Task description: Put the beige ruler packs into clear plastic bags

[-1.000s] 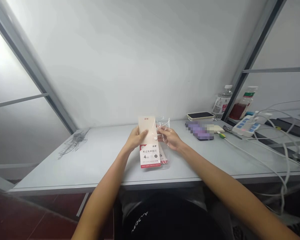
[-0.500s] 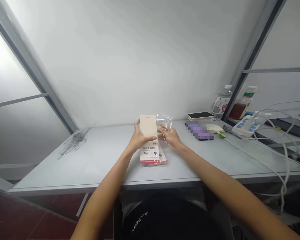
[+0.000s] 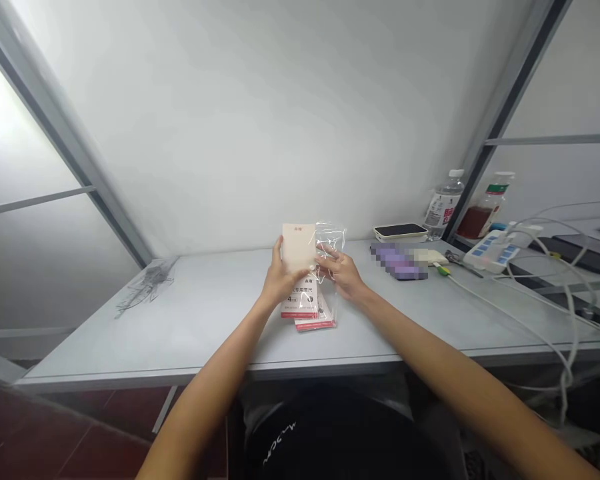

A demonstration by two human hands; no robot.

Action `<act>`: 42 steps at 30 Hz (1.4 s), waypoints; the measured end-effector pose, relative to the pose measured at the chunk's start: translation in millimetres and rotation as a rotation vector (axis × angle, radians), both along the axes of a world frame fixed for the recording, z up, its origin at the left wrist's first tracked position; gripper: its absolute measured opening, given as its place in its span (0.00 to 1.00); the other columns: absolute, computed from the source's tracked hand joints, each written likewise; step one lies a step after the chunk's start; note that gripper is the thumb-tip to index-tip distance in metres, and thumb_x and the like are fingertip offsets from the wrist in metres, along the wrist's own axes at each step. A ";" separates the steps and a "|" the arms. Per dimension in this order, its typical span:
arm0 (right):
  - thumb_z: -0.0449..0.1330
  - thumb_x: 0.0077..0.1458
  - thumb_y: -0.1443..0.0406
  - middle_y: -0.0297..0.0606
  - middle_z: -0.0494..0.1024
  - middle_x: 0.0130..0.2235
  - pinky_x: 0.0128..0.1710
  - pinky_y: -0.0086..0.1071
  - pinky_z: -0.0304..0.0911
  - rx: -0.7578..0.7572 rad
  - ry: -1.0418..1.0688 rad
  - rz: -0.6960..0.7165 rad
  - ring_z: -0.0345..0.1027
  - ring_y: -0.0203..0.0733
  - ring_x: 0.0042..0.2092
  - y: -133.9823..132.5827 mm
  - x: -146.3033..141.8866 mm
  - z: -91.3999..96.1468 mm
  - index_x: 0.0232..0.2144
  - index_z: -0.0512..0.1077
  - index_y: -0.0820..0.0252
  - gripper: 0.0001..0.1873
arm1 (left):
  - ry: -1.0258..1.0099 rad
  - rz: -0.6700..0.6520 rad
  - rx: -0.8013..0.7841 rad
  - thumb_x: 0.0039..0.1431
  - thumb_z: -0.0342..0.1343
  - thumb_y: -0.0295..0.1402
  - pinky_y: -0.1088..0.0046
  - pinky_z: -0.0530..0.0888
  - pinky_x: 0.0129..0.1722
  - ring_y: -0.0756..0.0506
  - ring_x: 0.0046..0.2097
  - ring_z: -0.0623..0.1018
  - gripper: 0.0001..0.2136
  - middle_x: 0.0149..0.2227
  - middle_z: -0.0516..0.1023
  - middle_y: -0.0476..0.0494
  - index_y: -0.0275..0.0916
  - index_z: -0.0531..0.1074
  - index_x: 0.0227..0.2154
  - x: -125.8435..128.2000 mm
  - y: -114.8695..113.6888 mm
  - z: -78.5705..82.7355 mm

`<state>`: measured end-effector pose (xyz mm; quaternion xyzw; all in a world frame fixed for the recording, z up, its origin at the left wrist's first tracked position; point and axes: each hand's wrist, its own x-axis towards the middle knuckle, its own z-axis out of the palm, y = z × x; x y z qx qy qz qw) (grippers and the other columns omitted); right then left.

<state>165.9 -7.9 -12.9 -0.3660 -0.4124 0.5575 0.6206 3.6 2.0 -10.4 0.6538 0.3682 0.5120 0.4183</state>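
My left hand (image 3: 279, 279) is closed on a ruler set packet (image 3: 299, 247), a cream card with a printed white, red-edged lower part, held upright above the desk. Its thumb lies across the front; the other fingers are partly behind the card. My right hand (image 3: 344, 273) grips a clear plastic bag (image 3: 334, 235) at the packet's right side, fingertips close to the card. Behind the packet's lower end, a second red-edged card (image 3: 316, 325) shows, partly covered. Whether the held packet is inside the bag or in front of it, I cannot tell.
On the desk's right lie a phone (image 3: 401, 231), a blurred purple item (image 3: 400, 261) and scissors (image 3: 467, 265). Two bottles (image 3: 443, 205) and a power strip (image 3: 495, 250) with white cables stand farther right. A dark sketch-like mark (image 3: 147, 287) is at the left.
The ruler set packet and my left hand have moved slightly up. More of the second card now shows below it. My right hand stays nearly in place on the bag.
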 end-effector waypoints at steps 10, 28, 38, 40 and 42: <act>0.65 0.44 0.69 0.33 0.78 0.29 0.31 0.28 0.69 -0.009 0.058 -0.061 0.72 0.34 0.28 6.0 0.8 -2.2 0.42 0.69 0.61 0.20 | 0.046 -0.094 -0.060 0.44 0.63 0.34 0.59 0.72 0.43 0.40 0.43 0.76 0.48 0.48 0.72 0.37 0.45 0.36 0.63 -3.9 -0.6 9.6; 0.63 0.47 0.63 0.37 0.78 0.32 0.27 0.31 0.70 0.034 -0.071 0.011 0.72 0.35 0.25 7.0 4.4 -0.9 0.38 0.70 0.61 0.14 | 0.054 0.030 -0.097 0.47 0.60 0.39 0.73 0.72 0.24 0.48 0.26 0.76 0.36 0.31 0.77 0.44 0.40 0.50 0.58 -3.4 1.1 5.8; 0.61 0.50 0.65 0.38 0.79 0.33 0.25 0.27 0.70 0.023 -0.100 -0.033 0.73 0.35 0.24 6.9 9.5 2.7 0.44 0.68 0.61 0.17 | 0.121 0.052 -0.012 0.51 0.56 0.37 0.73 0.72 0.26 0.48 0.28 0.75 0.34 0.34 0.76 0.44 0.43 0.49 0.61 -7.1 -1.8 13.9; 0.61 0.50 0.66 0.38 0.79 0.33 0.25 0.27 0.70 0.006 -0.066 -0.048 0.73 0.35 0.25 6.3 8.9 3.2 0.44 0.67 0.61 0.17 | 0.119 0.055 -0.008 0.51 0.56 0.37 0.73 0.72 0.27 0.48 0.28 0.75 0.35 0.35 0.77 0.43 0.42 0.49 0.61 -6.7 -2.7 15.1; 0.61 0.50 0.66 0.38 0.79 0.33 0.26 0.28 0.70 0.000 -0.046 -0.056 0.73 0.36 0.25 6.3 8.3 2.6 0.44 0.67 0.61 0.17 | 0.113 0.054 -0.008 0.51 0.56 0.37 0.73 0.72 0.27 0.48 0.29 0.75 0.36 0.35 0.77 0.42 0.40 0.49 0.61 -6.7 -2.7 15.5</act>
